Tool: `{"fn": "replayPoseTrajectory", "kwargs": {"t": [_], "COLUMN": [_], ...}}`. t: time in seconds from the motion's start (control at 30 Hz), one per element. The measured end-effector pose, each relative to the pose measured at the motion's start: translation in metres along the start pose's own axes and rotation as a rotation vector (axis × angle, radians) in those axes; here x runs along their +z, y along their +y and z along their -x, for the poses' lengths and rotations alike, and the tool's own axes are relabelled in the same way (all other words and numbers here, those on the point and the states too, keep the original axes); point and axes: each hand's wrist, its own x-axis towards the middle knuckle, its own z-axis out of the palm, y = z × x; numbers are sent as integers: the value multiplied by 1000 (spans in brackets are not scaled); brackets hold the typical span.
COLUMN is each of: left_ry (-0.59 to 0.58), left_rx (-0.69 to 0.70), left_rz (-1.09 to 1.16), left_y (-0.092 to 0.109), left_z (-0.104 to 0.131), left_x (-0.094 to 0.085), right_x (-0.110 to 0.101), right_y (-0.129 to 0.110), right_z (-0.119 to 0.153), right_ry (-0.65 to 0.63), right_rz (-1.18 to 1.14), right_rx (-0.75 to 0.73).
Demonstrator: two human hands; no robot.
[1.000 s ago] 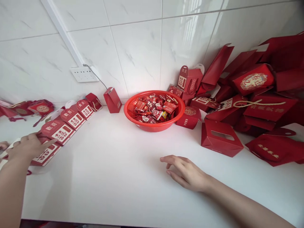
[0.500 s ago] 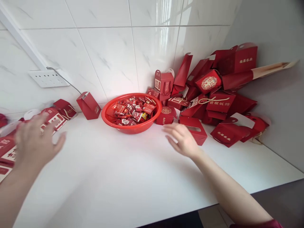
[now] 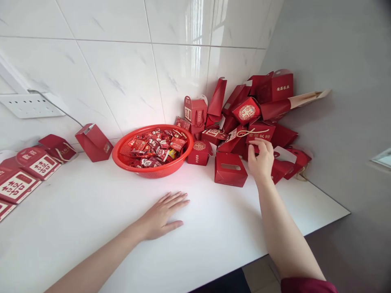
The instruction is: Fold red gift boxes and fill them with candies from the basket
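From mid-worktop (image 3: 210, 228), a row of boxes (image 3: 18, 185) stands at about ten o'clock, seemingly done. The basket (image 3: 161, 171) at eleven holds many packets (image 3: 161, 152). The left hand (image 3: 163, 217) lies spread, palm down. At one o'clock the corded box (image 3: 266, 133) sits in a jumbled pile (image 3: 246, 110), apparently left; its print faces six, long axis seemingly nine-to-three, partly hidden. The right hand (image 3: 262, 158) curls before it; whether pinching, I cannot tell.

Toward eleven o'clock, glossy white wall tiles (image 3: 119, 73) with faint grey veining and thin grey joints; at twelve, a bright striped reflection (image 3: 194, 24) on the glaze; between nine and ten, a white socket panel (image 3: 30, 109) below pale trunking (image 3: 9, 75); at three, a grey wall (image 3: 339, 138); at six, a white tabletop (image 3: 207, 244); at five, beyond its edge, tiled floor (image 3: 258, 274).
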Motion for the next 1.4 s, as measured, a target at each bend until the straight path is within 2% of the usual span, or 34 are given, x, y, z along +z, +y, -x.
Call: {"fn": "replayPoseTrajectory", "kwargs": {"t": [0.07, 0.1, 0.27, 0.37, 0.53, 0.6, 0.73, 0.83, 0.87, 0.93, 1.0, 1.07, 1.2, 1.4], "left_ry": [28, 39, 40, 18, 21, 36, 61, 57, 49, 38, 40, 52, 59, 85], "left_rx": [-8, -10, -16, -26, -27, -19, -12, -14, -18, -28, -34, -30, -26, -9], "left_rz": [22, 30, 39, 27, 43, 51, 56, 62, 63, 68, 77, 87, 97, 123], "left_y": [-3, -3, 1, 3, 4, 4, 2, 2, 3, 3, 4, 4, 4, 5], "left_z": [3, 4, 2, 2, 3, 3, 2, 2, 2, 3, 4, 5, 7, 9], "left_x": [-1, 0, 1, 0, -1, -1, 1, 1, 2, 2, 2, 2, 3, 3], "right_x": [-5, -5, 9, 17, 19, 17, 17, 27, 34, 50, 69, 85, 103, 115], "right_y": [-1, -1, 2, 5, 6, -1, -32, -60, -66, -75, -78, -79, -82, -81], "right_z": [-2, -2, 11, 18, 21, 22, 27, 25, 22, 11, -4, -18, -27, -17], "right_ry": [-46, -114, -648, -787, -815, -770, -593, -630, -662, -753, -871, -944, -942, -889], "right_rz": [19, 17, 48, 91, 131, 172, 201, 236, 281, 348, 325, 272, 202, 154], "right_rx": [46, 69, 184, 249, 208, 151, -51, -119, -93, 59, 270, 383, 426, 530]}}
